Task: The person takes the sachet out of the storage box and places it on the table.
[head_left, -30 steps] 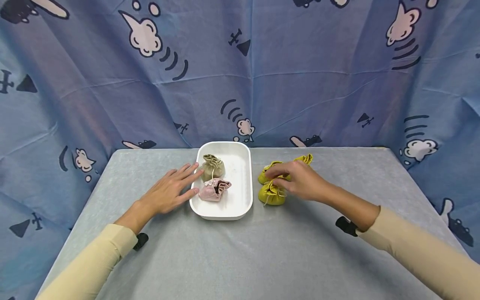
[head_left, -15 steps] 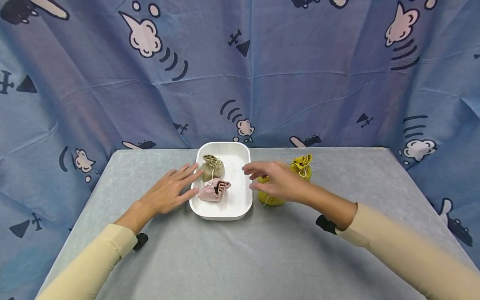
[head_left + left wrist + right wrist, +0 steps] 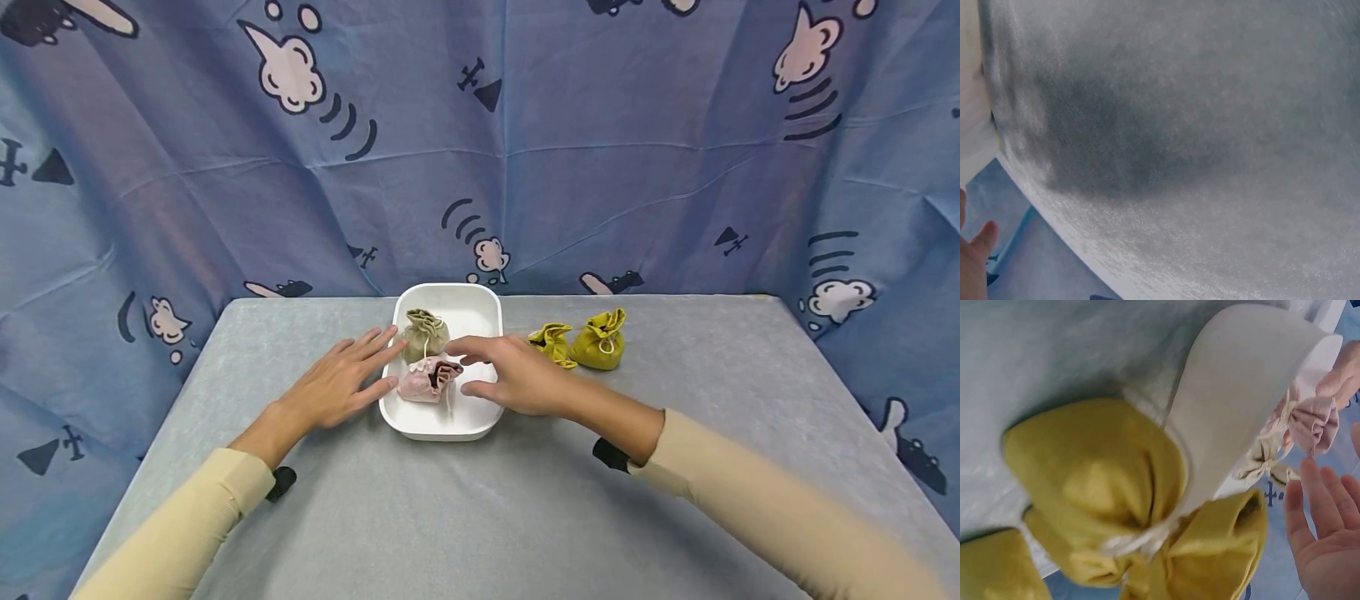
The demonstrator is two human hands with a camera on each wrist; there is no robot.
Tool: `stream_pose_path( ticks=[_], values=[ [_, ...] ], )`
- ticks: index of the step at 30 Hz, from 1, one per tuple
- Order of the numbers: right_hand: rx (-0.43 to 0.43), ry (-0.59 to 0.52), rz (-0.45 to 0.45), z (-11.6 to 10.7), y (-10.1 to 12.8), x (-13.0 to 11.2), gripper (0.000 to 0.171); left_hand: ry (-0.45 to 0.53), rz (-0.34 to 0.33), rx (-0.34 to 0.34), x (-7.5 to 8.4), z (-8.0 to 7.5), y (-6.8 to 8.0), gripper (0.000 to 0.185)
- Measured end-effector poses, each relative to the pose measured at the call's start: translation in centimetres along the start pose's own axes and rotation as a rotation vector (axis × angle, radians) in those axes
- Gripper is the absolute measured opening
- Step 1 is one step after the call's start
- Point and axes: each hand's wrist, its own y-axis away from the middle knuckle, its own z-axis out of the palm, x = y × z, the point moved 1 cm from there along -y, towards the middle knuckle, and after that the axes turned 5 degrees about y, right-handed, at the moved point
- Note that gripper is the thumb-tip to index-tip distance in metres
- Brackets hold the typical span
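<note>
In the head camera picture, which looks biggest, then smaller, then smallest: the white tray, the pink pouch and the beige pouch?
1. White tray, clearly the largest.
2. Pink pouch and beige pouch look about alike; the pink one lies nearer the camera, so I won't rank them.

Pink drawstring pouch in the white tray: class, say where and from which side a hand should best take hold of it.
Probably pinch the pink drawstring pouch at its gathered neck, which points toward the tray's right side, coming from above and the right. The puckered mouth gives a narrow, firm grip; the body looks soft and slumped. The white tray wall and the left hand block the left side; the right hand already hovers near.
</note>
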Motion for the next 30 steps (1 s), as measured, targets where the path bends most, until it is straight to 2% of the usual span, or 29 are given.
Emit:
stream_pose_path(
  ticks=[7,13,30],
  values=[
    [-0.012,0.064,-0.027,1.2,-1.1,-0.8,0.052,0.012,-0.012,-0.009,0.0,-0.1,0.1,0.061],
    [-0.006,0.045,-0.057,1.8,-1.6,-0.5,0.051,0.008,0.000,0.004,0.0,-0.1,0.0,0.061],
    [-0.020,0.051,-0.056,3.6,-2.9,-0.4,0.042,0.008,0.015,0.015,-0.1,0.0,-0.1,0.060]
  ],
)
